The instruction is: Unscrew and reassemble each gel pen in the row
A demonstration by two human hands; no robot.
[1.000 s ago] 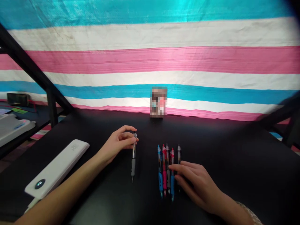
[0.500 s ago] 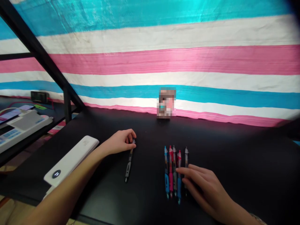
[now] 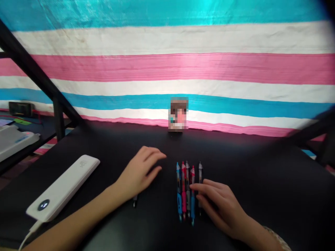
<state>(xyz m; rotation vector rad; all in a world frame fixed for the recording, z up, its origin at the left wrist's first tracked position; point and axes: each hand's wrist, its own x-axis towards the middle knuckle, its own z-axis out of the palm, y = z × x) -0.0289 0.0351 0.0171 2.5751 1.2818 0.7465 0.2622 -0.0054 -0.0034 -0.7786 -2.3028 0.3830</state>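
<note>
My left hand (image 3: 140, 170) hovers with fingers apart, holding nothing. Beneath its wrist, the tip of a grey-gripped pen (image 3: 134, 202) pokes out; the rest of that pen is hidden. To the right lie several pens side by side: a blue pen (image 3: 179, 202), a pink pen (image 3: 183, 200), a grey pen (image 3: 188, 202) and a pen with a red top and blue grip (image 3: 193, 205). A dark clear-barrelled pen (image 3: 200, 170) lies slightly apart, partly covered by my right hand (image 3: 221, 205). That hand's fingers are apart, its index fingertip at the red-topped pen.
A white power bank (image 3: 64, 188) with a cable lies on the black table (image 3: 154, 230) at left. A small pixelated upright item (image 3: 178, 115) stands at the back against a striped sheet (image 3: 157, 68). A power strip (image 3: 21, 141) sits on a neighbouring surface.
My left hand has let go of the grey-gripped pen's top, opened and moved right. The view has turned slightly right. My right hand stays by the pens.
</note>
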